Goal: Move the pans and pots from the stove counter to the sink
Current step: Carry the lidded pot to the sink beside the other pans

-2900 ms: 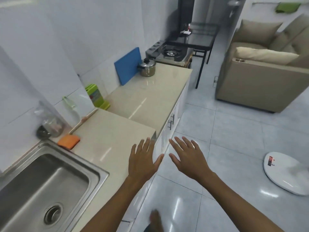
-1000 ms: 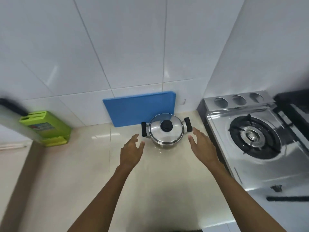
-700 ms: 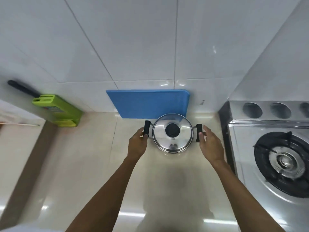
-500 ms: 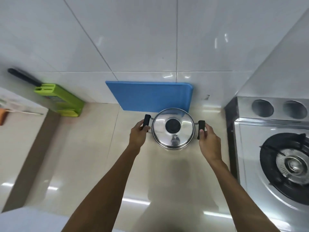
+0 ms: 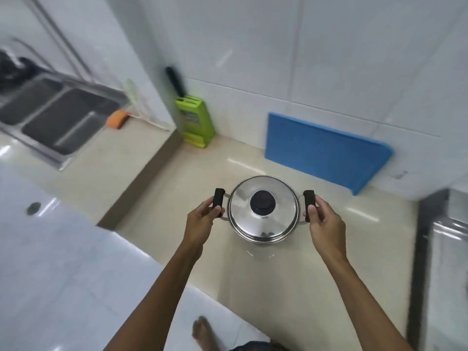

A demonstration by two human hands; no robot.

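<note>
A small steel pot [image 5: 263,211] with a shiny lid and a black knob hangs above the beige counter [image 5: 304,262], its faint reflection below it. My left hand [image 5: 202,219] grips the pot's black left handle and my right hand [image 5: 324,221] grips the black right handle. The steel sink [image 5: 58,117] lies far to the upper left, blurred by motion.
A blue cutting board [image 5: 326,150] leans on the tiled wall behind the pot. A green knife block [image 5: 195,122] stands to its left, and an orange sponge [image 5: 116,119] lies beside the sink. The stove's edge [image 5: 445,236] borders the counter on the right. White floor tiles lie at lower left.
Both hands reached the pot, closed on its handles and raised it off the counter. The view has swung left, bringing the sink into sight.
</note>
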